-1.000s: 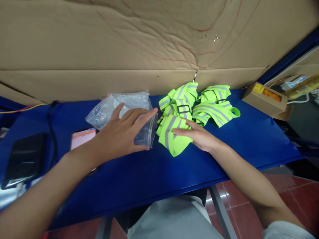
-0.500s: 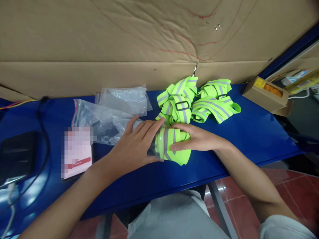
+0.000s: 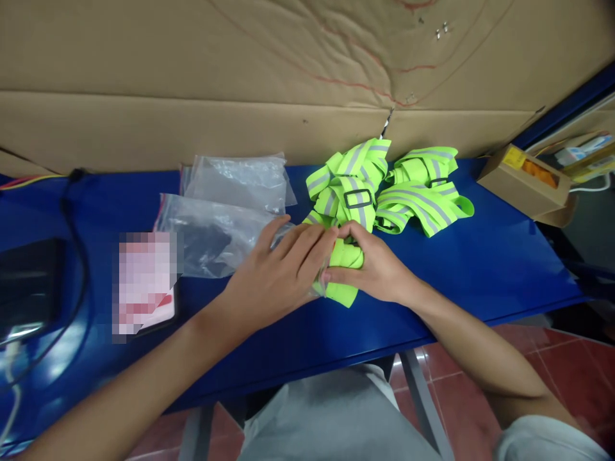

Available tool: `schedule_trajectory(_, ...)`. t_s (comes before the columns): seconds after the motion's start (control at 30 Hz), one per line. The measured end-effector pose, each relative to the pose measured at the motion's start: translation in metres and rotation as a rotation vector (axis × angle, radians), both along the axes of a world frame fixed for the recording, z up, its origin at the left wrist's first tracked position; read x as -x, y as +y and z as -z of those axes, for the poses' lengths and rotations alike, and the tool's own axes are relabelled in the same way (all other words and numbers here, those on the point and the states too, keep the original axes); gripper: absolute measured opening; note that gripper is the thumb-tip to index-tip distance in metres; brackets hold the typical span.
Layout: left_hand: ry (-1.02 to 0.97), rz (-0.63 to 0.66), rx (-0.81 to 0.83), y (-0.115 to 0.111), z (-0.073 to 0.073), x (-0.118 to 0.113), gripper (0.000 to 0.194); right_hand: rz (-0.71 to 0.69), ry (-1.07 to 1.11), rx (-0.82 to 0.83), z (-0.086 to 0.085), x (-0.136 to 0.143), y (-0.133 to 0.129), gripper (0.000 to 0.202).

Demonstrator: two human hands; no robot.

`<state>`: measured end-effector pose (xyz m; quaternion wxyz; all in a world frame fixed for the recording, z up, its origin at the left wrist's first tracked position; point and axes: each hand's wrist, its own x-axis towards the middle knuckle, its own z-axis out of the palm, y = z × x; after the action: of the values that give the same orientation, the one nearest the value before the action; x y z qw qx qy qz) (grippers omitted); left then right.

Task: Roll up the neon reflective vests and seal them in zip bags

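A folded bundle of neon-yellow reflective strap (image 3: 344, 296) is between my hands above the front of the table. My right hand (image 3: 377, 264) grips its right end, thumb in front and fingers behind. My left hand (image 3: 278, 275) is wrapped round a clear plastic bag (image 3: 319, 285) whose mouth encloses the left part of the bundle; most of that bag is hidden by the hand. Just behind, a heap of reflective straps (image 3: 348, 173) with a black buckle (image 3: 358, 198) lies on the table, beside another folded reflective strap (image 3: 425, 198).
Flat clear zip bags (image 3: 235, 182) lie behind my left hand on the blue table (image 3: 480, 275). A phone (image 3: 161, 314) with a blurred screen, a black device (image 3: 29, 282) and cables (image 3: 81, 250) are at left. A cardboard box (image 3: 523, 186) stands at right, before a cardboard-covered wall (image 3: 240, 128).
The bag covers more of the strap bundle, and my left hand has shifted right over it. My right hand stays on the bundle's right end. The view has tilted slightly.
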<state>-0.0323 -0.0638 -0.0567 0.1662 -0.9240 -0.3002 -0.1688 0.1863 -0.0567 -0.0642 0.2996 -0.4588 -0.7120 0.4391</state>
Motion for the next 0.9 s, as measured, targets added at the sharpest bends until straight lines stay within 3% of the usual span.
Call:
schedule_trajectory(0.1, -0.013, -0.015, 0.037, 0.007, 0.005, 0.001, 0.063, 0.006, 0.008, -0.006, -0.001, -0.003, -0.001, 0.055)
schedule_trajectory(0.23, -0.046, -0.094, 0.084, 0.012, 0.012, 0.009, 0.079, -0.062, 0.072, 0.042, -0.005, -0.007, -0.003, 0.044)
schedule_trajectory(0.4, 0.000, -0.058, 0.071, 0.003, 0.015, 0.001, 0.077, -0.047, -0.076, -0.140, 0.003, -0.002, -0.006, 0.031)
schedule_trajectory(0.47, 0.021, -0.043, 0.058, 0.001, 0.015, -0.005, 0.070, -0.023, -0.013, -0.036, 0.009, 0.002, -0.006, 0.034)
schedule_trajectory(0.57, -0.001, -0.090, 0.001, 0.001, 0.012, -0.006, 0.064, 0.143, 0.217, 0.118, 0.012, 0.008, -0.005, 0.039)
schedule_trajectory(0.63, -0.059, -0.137, 0.002, 0.004, 0.010, -0.002, 0.070, 0.175, 0.344, 0.177, 0.006, 0.009, -0.005, 0.039)
schedule_trajectory(0.7, -0.123, -0.168, 0.052, 0.007, 0.008, 0.002, 0.081, 0.117, 0.400, 0.206, -0.002, 0.008, -0.005, 0.033)
schedule_trajectory(0.77, -0.170, -0.167, 0.092, 0.008, 0.006, 0.003, 0.085, 0.096, 0.383, 0.162, -0.007, 0.008, -0.007, 0.031)
schedule_trajectory(0.9, -0.182, -0.157, 0.110, 0.006, 0.000, -0.009, 0.075, 0.179, 0.346, 0.033, -0.004, 0.009, -0.009, 0.021)
